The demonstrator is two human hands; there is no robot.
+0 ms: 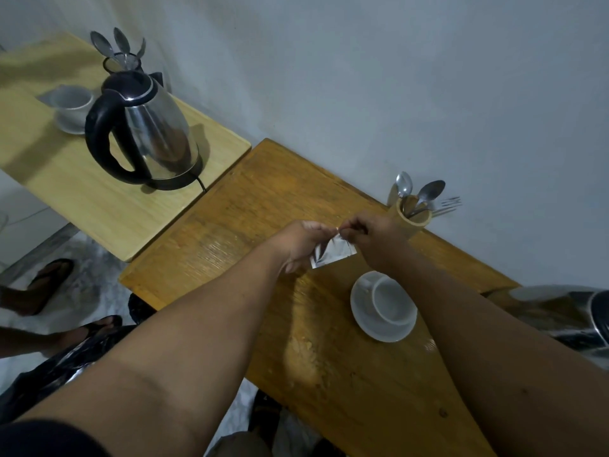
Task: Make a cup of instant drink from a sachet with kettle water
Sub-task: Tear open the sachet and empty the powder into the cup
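A small silver sachet (333, 254) hangs between both my hands above the dark wooden table (257, 206). My left hand (301, 242) pinches its top left edge and my right hand (372, 237) pinches the top right, fingertips almost touching. Just below them a white cup (393, 300) stands upright and looks empty on a white saucer (364, 316). A steel kettle (145, 130) with a black handle and lid sits on its base on the lighter table (82, 189) at upper left, well apart from my hands.
A bamboo holder (412, 214) with spoons and forks stands by the wall behind my right hand. On the light table are another cup on a saucer (71, 107) and a glass of spoons (123, 59). A shiny metal object (573, 318) lies at right. Sandalled feet (49, 285) stand left.
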